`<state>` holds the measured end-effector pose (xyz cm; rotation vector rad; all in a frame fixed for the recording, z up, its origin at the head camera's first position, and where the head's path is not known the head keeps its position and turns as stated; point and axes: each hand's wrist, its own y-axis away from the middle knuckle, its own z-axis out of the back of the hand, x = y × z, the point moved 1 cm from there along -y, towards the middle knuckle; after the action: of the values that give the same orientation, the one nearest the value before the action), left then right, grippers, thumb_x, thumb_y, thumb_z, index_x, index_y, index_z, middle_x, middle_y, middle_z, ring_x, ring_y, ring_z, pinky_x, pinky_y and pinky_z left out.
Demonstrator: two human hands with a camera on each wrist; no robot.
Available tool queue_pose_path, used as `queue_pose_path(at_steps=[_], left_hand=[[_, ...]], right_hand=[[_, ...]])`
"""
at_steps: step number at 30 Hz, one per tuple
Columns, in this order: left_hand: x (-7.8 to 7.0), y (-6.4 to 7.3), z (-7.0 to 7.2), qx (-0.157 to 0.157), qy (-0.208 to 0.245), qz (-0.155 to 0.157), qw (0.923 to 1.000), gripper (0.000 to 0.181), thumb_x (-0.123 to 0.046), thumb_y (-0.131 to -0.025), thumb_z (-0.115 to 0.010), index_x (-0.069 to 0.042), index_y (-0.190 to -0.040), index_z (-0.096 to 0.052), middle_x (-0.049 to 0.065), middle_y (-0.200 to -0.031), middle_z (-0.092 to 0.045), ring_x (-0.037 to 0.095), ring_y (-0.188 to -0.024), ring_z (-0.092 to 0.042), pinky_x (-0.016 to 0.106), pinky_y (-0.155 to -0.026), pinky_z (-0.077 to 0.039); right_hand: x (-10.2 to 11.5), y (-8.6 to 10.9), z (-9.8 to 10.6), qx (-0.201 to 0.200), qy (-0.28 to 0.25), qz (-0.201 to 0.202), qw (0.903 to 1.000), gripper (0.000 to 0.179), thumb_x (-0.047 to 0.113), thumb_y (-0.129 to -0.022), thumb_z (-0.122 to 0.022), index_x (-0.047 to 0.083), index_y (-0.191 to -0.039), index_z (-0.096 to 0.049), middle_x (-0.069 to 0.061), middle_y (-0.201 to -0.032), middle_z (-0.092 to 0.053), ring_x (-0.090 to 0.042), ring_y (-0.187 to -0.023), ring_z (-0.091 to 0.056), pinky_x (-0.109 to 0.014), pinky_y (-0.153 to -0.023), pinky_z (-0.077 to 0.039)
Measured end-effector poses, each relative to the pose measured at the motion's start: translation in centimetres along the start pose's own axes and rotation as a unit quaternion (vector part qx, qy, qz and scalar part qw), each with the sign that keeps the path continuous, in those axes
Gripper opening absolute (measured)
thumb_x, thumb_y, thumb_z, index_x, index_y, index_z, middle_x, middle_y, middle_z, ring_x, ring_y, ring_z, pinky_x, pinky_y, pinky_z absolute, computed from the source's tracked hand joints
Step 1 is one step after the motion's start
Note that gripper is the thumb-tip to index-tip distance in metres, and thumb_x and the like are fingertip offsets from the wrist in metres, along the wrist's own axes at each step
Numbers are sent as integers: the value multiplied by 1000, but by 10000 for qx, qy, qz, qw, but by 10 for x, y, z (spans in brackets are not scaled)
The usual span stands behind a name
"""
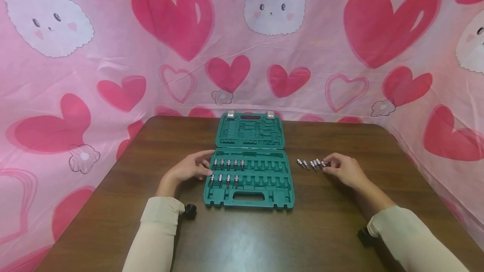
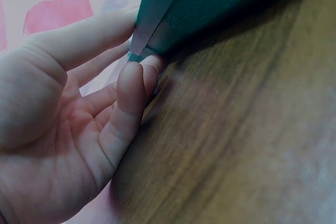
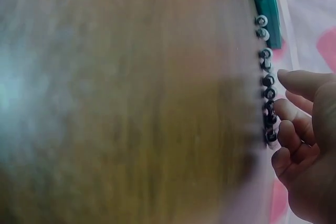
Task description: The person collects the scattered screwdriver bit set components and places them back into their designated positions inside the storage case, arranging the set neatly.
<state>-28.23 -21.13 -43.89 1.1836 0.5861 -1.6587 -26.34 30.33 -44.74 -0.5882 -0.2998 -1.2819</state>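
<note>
Sleeves [image 1: 151,234], 2, pale, near side. Green case [image 1: 277,196], 1, lid open on far side; near half holds seated bits [image 1: 228,163], 5 far row, 4 near row, at left, long axes near-to-far, silver ends far. Loose bits [image 1: 313,164], several, slanted, on table [image 1: 242,238] right of case. Left hand [image 1: 187,168]: fingers relaxed, touching case's left edge. Right hand [image 1: 345,171]: fingers bent, partly hiding loose bits; whether pinching, cannot tell.

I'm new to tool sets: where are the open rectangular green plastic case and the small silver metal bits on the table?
Green case [image 1: 249,149]: head view, hinge seam.
Metal bits [image 1: 313,165]: head view, one bit's body.
</note>
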Motion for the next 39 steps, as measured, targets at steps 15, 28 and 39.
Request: queue_pose_path(at_steps=[15,28,39], left_hand=[[1,1,1,54,18,-69,10000,72,-11,-86,-74,-14,-149,-39,15,-101,-62,28,-86,-60,37,-70,-54],[1,0,1,5,35,-10,10000,73,-11,-86,-74,-16,-149,-40,14,-101,-62,27,-83,-63,37,-70,-55],[3,-1,0,-1,62,3,10000,73,-12,-85,-75,-18,-149,-40,14,-101,-62,28,-84,-63,37,-71,-55]], right_hand=[[-6,-4,8,21,-137,-459,9988,17,16,-89,-71,5,-100,-66,-3,-72,-58,-18,-63,-52,-31,-54,-42],[-12,-4,12,96,-168,-760,9969,24,18,-88,-71,0,-103,-66,-6,-78,-58,-20,-70,-51,-34,-59,-41],[-19,-5,12,170,-98,-886,9959,27,21,-88,-71,-1,-102,-67,-4,-72,-57,-18,-64,-50,-33,-56,-40]])
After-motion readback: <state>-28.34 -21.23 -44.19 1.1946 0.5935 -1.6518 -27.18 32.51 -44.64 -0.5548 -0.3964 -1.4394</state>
